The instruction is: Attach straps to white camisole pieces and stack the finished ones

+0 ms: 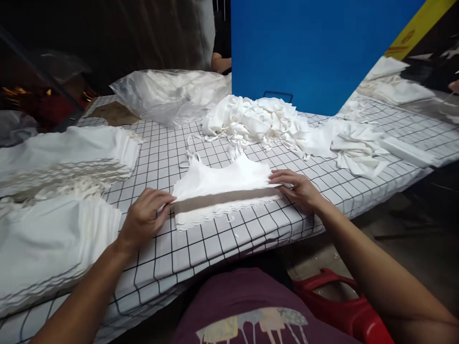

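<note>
A white strappy top [222,177] lies before me on the checked cloth, its wavy-edged hem lying toward me and a shadowed gap showing under the lifted fabric. At its left edge, my left hand [145,215] pinches the fabric between thumb and fingers. My right hand [296,187] grips the opposite edge, fingers on top and thumb below. Thin straps trail from the top's far side. Tiny white scraps [231,219] lie just in front of the hem.
Stacks of white garments [39,234] lie at my left. Behind the top is a loose heap of white garments [258,119], beside a clear plastic bag [172,91] of white cloth. A blue panel [308,52] stands behind. A red stool [340,291] is below right. Another person's arm [221,63] shows at the back.
</note>
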A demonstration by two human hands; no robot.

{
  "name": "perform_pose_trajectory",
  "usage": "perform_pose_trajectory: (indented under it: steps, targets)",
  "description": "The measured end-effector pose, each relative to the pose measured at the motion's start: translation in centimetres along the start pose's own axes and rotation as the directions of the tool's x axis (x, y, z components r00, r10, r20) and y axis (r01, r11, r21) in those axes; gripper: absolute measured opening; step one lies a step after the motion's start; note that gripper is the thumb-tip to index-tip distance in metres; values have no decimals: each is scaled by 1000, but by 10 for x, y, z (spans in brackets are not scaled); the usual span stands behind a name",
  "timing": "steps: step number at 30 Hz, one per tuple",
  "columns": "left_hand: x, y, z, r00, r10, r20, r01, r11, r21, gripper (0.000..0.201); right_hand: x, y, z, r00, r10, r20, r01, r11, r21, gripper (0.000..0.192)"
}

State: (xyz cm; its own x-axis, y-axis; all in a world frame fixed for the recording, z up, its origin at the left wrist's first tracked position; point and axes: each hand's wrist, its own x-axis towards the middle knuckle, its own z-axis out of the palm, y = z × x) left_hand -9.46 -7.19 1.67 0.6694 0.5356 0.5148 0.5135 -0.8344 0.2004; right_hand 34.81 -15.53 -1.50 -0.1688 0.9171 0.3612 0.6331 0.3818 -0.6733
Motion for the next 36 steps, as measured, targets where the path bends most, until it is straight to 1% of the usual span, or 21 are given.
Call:
perform_pose_trajectory:
  steps: [3, 6, 10, 13, 17, 20, 22, 23, 25, 27, 29, 31, 33, 35, 36]
  targets:
    - [-19, 6, 8, 996, 33, 78, -32, 999, -18, 23, -7, 3, 4, 996, -26, 86, 35, 994, -103, 26]
    - [-30, 10, 16, 994, 49, 100, -48, 999, -15, 25, -15, 4, 5, 994, -42, 101, 60, 982, -178, 25]
    - [-29, 13, 16, 993, 49, 108, -46, 999, -28, 26, -22, 3, 2, 991, -44, 125, 70, 974, -214, 30]
    - [-28, 15, 15, 993, 35, 112, -30, 998, -49, 26, -26, 5, 0, 987, -29, 155, 63, 974, -217, 36]
    - [-34, 15, 18, 994, 22, 109, -14, 997, -73, 28, -30, 5, 2, 985, 4, 172, 43, 963, -266, 39]
    - [-39, 15, 19, 995, 9, 102, -2, 997, -71, 30, -31, -1, 2, 983, 27, 182, 29, 955, -296, 41]
    - [-39, 16, 15, 995, 1, 104, 6, 998, -68, 28, -32, -8, -1, 981, 20, 191, 37, 957, -289, 43]
    - [-36, 18, 12, 993, -1, 122, 9, 998, -66, 25, -31, -12, -3, 981, 10, 194, 45, 960, -277, 45]
    - [-23, 26, 3, 984, 3, 178, 9, 998, -66, 21, -28, -17, -7, 982, -7, 190, 54, 968, -244, 49]
    - [2, 39, -1, 975, 6, 223, 10, 998, -69, 19, -23, -18, -9, 981, 4, 194, 40, 975, -219, 52]
    - [37, 54, 7, 975, 1, 222, 18, 996, -84, 16, -17, -17, -8, 970, 45, 238, 8, 976, -218, 52]
    - [77, 69, 31, 969, 54, 242, -17, 988, -151, 14, -12, -17, -7, 950, 96, 297, -24, 972, -236, 48]
    - [116, 81, 65, 954, 129, 271, -65, 970, -232, 13, -8, -18, -9, 932, 137, 335, -54, 968, -246, 45]
    - [144, 90, 104, 956, 125, 267, -67, 974, -216, 13, -6, -21, -15, 923, 163, 348, -82, 969, -234, 43]
    - [154, 93, 123, 963, 99, 251, -52, 981, -185, 13, -4, -23, -19, 921, 174, 348, -100, 971, -219, 41]
